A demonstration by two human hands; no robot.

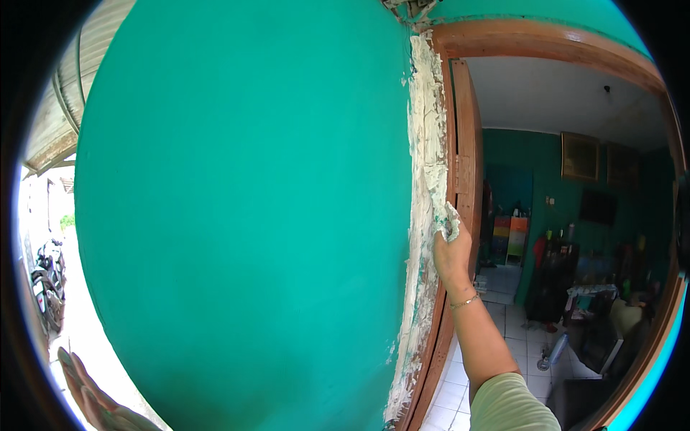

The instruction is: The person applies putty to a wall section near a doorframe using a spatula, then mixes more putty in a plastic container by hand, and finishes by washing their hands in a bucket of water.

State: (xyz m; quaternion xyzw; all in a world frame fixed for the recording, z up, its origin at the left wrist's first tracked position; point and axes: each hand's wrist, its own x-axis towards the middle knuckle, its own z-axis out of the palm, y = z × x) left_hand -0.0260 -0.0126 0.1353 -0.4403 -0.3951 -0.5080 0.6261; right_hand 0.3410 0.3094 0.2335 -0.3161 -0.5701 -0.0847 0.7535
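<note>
The person's right hand (453, 260) reaches up along the wooden door frame (553, 37), its fingers closed around a crumpled, pale, smeared piece (451, 223), though the hand hides most of their grip. That piece lies against the right side of a rough white strip (428, 118) of paste-like material, which runs from near the top corner of the frame down to the lower edge, between the turquoise wall (251, 201) and the wood. The strip is ridged and ragged, with flecks on the paint beside it. A bracelet (464, 302) circles the right wrist, below which a pale green sleeve (512, 406) shows. At the lower left, the left hand (97, 404) is partly in view, fingers extended and unclosed, well apart from the strip. Through the doorway are a tiled floor (519, 332) and framed pictures (579, 156); motorcycles (49, 284) stand at far left.
</note>
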